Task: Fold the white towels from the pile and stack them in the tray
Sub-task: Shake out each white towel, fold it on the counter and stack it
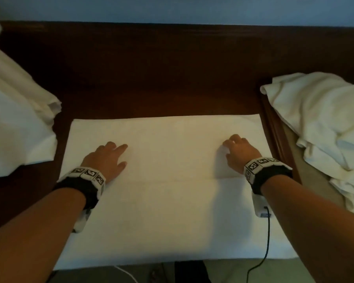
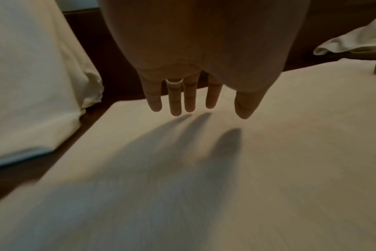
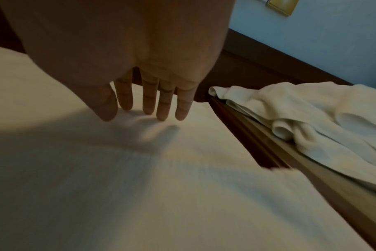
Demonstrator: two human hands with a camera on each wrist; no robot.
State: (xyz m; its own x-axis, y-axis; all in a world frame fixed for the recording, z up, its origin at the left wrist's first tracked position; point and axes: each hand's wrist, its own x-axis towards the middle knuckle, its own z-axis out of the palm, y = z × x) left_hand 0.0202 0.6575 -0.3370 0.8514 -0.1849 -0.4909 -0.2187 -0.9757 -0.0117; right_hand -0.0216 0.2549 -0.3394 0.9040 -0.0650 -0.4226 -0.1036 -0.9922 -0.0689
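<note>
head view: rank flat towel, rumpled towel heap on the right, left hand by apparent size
1. flat towel, by far the largest.
2. rumpled towel heap, cut off by the frame edge, so its full extent is unknown.
3. left hand, smallest.

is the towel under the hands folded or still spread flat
Spread flat, possibly folded once: the towel lies smooth on the table, with a crease line across it beside the right hand. Layers cannot be told.

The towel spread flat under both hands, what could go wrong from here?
1. The towel hangs over the table's near edge, so a pull toward the body might drag it off.
2. The right hand has its fingertips bunching a small wrinkle, which may get folded in.
3. The crumpled towels lie close beside its right edge and could catch during the fold.
</note>
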